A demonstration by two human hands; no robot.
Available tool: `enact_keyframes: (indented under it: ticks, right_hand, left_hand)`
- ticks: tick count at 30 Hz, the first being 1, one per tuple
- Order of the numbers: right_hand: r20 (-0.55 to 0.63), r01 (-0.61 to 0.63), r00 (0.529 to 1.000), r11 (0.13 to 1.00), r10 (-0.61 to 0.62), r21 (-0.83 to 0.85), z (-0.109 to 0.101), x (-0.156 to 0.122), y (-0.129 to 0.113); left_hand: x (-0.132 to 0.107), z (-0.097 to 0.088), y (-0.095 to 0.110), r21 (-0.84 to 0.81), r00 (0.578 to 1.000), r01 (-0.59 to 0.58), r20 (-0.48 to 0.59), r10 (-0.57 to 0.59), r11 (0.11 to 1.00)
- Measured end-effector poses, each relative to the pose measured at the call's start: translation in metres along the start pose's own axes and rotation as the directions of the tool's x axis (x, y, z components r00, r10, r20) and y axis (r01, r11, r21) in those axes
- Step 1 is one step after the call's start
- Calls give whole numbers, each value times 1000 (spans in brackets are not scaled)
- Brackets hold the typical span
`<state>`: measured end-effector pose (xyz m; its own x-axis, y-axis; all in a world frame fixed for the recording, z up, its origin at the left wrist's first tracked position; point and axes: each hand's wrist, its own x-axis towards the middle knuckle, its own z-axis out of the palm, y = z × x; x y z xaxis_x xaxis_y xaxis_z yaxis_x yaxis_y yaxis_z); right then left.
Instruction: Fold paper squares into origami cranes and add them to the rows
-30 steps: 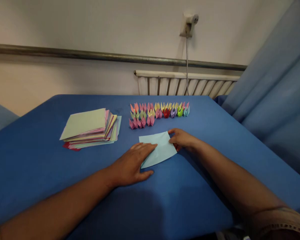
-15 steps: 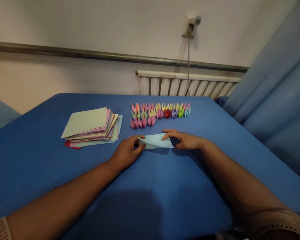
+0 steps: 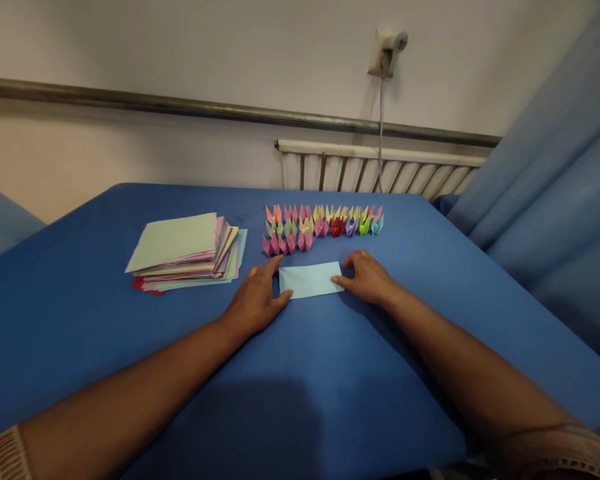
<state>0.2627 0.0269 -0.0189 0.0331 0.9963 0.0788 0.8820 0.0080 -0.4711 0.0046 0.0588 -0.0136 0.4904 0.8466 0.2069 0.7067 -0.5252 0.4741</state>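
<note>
Light blue paper lies folded; left hand and right hand, both open, press its ends. Uneven pressure could skew the layers, which seem uncreased.

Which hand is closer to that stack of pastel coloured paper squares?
Left. The left hand lies just right of the stack of pastel paper squares; the right hand is farther right, beyond the folded light blue paper.

Rows of small folded paper figures stand on a blue tabletop, with a fanned stack of coloured sheets to their left. Behind the figures is a white radiator beneath a metal rail; a blue curtain hangs to their right.
</note>
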Motion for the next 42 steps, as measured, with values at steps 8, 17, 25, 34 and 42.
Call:
enact_keyframes:
  ticks: [8,17,25,34,42]
  right_hand:
    - [50,-102,994,995,101,16,6,-6,-19]
    - [-10,3,1000,998,-3,-59,10,-4,-18]
    - [48,1,999,995,4,-100,9,3,-16]
    - [43,-12,999,990,6,141,16,2,-18]
    - [-120,185,983,719,-142,670,17,-7,-26]
  left_hand:
    - [1,6,-5,67,994,-103,37,101,992]
    - [1,4,-4,66,992,-120,50,117,991]
    - [2,4,-4,72,990,-136,55,132,988]
    - [0,5,-7,-46,999,-51,12,51,998]
    - [5,0,0,-724,982,134,4,-190,676]
